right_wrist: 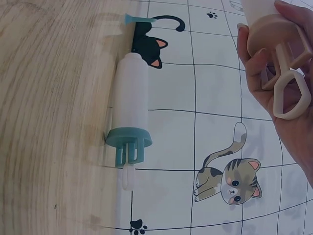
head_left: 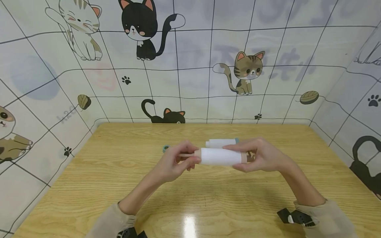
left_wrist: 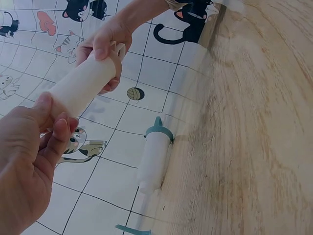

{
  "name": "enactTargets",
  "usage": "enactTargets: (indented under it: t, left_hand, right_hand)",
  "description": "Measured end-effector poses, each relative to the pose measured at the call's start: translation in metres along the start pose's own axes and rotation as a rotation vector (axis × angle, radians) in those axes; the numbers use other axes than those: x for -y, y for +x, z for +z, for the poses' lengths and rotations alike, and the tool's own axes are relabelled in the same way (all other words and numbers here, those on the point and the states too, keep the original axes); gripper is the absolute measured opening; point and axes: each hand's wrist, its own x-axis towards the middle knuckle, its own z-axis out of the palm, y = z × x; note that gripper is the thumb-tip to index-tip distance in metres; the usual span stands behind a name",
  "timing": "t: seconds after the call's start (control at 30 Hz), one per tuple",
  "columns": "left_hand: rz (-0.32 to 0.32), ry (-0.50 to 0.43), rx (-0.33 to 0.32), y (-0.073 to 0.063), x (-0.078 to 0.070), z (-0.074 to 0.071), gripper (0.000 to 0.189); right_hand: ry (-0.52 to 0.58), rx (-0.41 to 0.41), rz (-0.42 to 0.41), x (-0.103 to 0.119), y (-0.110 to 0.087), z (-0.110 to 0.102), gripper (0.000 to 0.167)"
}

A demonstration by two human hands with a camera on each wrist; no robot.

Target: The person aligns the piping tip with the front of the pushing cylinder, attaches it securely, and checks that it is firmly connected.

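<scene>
Both hands hold a white cylinder [head_left: 221, 156] with beige ends, level above the table. My left hand [head_left: 175, 163] pinches its left end, where a thin beige stem [head_left: 186, 155] sticks out between thumb and fingers. At the other end, my right hand [head_left: 263, 155] grips the body near a beige collar [right_wrist: 274, 34]. A pale loop [right_wrist: 292, 95] on a stem projects beyond that collar in the right wrist view. Behind them a second white cylinder [right_wrist: 131, 93] lies on its side, with a teal collar [right_wrist: 129, 137] and a pale loop at one end.
A small teal piece [head_left: 165, 148] lies on the wooden table [head_left: 143, 198], to the left of the second cylinder. Cat-printed sheeting [head_left: 193, 82] rises at the table's back and along both sides.
</scene>
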Motion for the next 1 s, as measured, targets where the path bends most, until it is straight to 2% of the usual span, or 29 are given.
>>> enactTargets:
  t: [0.17, 0.37, 0.43, 0.8, 1.0]
  left_hand:
    - [0.017, 0.006, 0.009, 0.0014, -0.0006, -0.0016, 0.017]
    - [-0.047, -0.059, -0.011, 0.0021, -0.0016, -0.0028, 0.017]
    - [-0.051, -0.068, -0.007, 0.0018, -0.0018, -0.0030, 0.017]
    - [0.000, 0.046, 0.019, 0.0008, -0.0033, -0.0026, 0.016]
    - [0.000, 0.037, 0.020, 0.0013, 0.0032, -0.0016, 0.017]
  right_hand:
    - [0.000, 0.019, 0.030, 0.0009, -0.0008, -0.0022, 0.057]
    - [-0.029, 0.003, 0.071, 0.0026, -0.0007, -0.0023, 0.057]
    - [-0.030, 0.000, 0.072, 0.0032, -0.0006, -0.0018, 0.056]
    - [-0.036, 0.004, -0.007, 0.0000, -0.0010, -0.0005, 0.057]
    - [-0.051, 0.016, 0.078, -0.0002, -0.0013, -0.0003, 0.053]
